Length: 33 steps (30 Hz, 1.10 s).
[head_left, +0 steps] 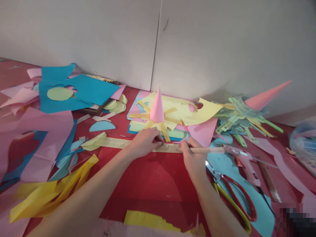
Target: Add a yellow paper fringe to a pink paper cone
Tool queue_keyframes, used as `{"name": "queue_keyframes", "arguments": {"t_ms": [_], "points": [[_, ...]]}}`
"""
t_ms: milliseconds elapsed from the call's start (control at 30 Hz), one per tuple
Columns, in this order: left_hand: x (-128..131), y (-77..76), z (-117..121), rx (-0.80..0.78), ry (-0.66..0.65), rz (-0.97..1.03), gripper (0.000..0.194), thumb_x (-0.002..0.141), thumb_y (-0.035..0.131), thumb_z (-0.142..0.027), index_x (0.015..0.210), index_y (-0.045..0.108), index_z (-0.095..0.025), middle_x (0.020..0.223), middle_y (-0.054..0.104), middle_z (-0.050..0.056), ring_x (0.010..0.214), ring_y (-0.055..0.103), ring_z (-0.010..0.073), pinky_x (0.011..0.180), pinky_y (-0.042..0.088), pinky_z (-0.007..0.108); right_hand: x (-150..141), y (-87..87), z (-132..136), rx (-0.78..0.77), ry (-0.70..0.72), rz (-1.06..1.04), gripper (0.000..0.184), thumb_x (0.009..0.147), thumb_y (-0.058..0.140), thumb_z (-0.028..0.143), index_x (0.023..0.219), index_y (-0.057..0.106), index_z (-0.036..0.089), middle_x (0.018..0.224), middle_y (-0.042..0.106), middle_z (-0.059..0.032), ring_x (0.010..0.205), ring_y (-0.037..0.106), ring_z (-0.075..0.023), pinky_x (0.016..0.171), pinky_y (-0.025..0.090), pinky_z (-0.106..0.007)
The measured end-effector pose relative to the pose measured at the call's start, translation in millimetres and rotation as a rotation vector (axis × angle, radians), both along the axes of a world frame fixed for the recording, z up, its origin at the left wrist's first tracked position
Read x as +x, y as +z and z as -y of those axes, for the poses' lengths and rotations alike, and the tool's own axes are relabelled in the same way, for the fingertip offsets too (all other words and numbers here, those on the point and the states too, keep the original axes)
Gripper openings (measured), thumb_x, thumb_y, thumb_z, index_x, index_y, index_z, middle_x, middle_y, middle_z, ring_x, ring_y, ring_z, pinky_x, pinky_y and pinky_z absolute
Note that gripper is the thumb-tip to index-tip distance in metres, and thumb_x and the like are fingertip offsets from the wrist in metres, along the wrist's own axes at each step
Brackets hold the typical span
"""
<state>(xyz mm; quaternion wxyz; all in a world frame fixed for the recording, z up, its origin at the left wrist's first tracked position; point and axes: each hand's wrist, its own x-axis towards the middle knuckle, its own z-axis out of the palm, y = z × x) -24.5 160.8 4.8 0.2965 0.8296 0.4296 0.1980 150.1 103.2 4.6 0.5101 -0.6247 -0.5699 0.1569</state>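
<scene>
A long pale yellow strip (pixel 112 143) lies crosswise on the red tabletop. My left hand (pixel 145 141) is closed over its middle, fingers bent and thumb pressing it down. Near the strip's right end, my right hand (pixel 194 156) grips a pale pencil (pixel 208 150), its tip low over the strip. Just beyond my hands stands a pink paper cone (pixel 157 108) with yellow strips (pixel 164 130) spreading from its base. Under and behind it are stacked sheets, including a yellow sheet with a cutout (pixel 203 112).
Red-handled scissors (pixel 238 194) and a pink glue gun (pixel 249 168) lie right of my right forearm. Another cone (pixel 268 95) with green strips leans behind them. Blue sheets (pixel 86 90), pink paper (pixel 46 125) and folded yellow paper (pixel 54 194) cover the left side. A wall (pixel 98 39) rises behind.
</scene>
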Motion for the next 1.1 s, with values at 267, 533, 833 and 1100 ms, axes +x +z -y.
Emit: {"name": "queue_keyframes", "arguments": {"t_ms": [267,533,833,1100], "points": [[-0.7,-1.5,1.1,0.003,-0.003,0.011,0.006,0.077,0.056,-0.024,0.075,0.058,-0.019,0.087,0.064,0.001,0.08,0.057,0.0163,0.068,0.04,0.026,-0.3,1.0,-1.3,-0.012,-0.029,0.042,0.034,0.076,0.048,0.023,0.051,0.026,0.021,0.046,0.025,0.0072,0.046,0.028,-0.0079,0.045,0.026,-0.022],[-0.2,-1.4,0.7,0.002,-0.001,0.0,0.005,0.077,0.057,-0.024,0.075,0.057,-0.019,0.087,0.064,0.001,0.081,0.057,0.0166,0.069,0.04,0.026,1.6,-0.9,-2.0,-0.061,-0.041,0.018,0.032,0.074,0.049,0.024,0.05,0.028,0.021,0.045,0.029,0.0073,0.046,0.031,-0.0084,0.047,0.028,-0.021],[-1.1,-3.7,0.8,0.025,-0.014,0.029,0.004,0.076,0.057,-0.022,0.075,0.057,-0.018,0.085,0.064,0.001,0.08,0.057,0.0156,0.068,0.04,0.026,3.5,-1.3,-0.5,-0.101,-0.053,-0.041,0.03,0.07,0.049,0.019,0.049,0.029,0.021,0.042,0.033,0.0075,0.045,0.034,-0.0085,0.046,0.029,-0.021],[0.4,-2.2,0.2,0.01,0.003,0.007,0.005,0.076,0.057,-0.022,0.074,0.059,-0.018,0.084,0.063,0.001,0.079,0.057,0.0161,0.068,0.04,0.026,-1.9,3.3,0.4,-0.08,-0.042,-0.217,0.036,0.085,0.043,0.041,0.056,0.044,0.02,0.037,0.04,0.0066,0.04,0.044,-0.0105,0.046,0.037,-0.022]]}}
